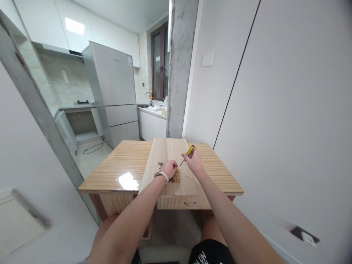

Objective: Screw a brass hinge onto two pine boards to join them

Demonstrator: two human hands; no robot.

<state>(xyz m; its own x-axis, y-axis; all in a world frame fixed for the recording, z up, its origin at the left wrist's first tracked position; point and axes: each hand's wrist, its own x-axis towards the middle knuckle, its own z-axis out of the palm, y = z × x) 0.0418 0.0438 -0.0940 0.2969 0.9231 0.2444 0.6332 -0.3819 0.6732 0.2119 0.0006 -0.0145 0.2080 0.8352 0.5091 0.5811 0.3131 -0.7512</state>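
Observation:
Two pale wooden boards (181,187) lie side by side on a striped wooden table (121,161). A brass-coloured hinge (177,176) rests across the seam between them, partly covered by my left hand (169,168). The fingers of that hand are pinched together over the hinge's upper end; whatever they hold is too small to make out. My right hand (193,160) is wrapped round a yellow and black screwdriver (190,149), its tip slanting down to the left above the right board. Small dark screws (160,164) lie in a pile left of my left hand.
The table has a drawer with a dark handle (190,204) at its front edge, above my legs. Beyond the table stand a grey fridge (115,80), a rough grey pillar (180,73) and a sink counter (152,110). A white wall rises on the right.

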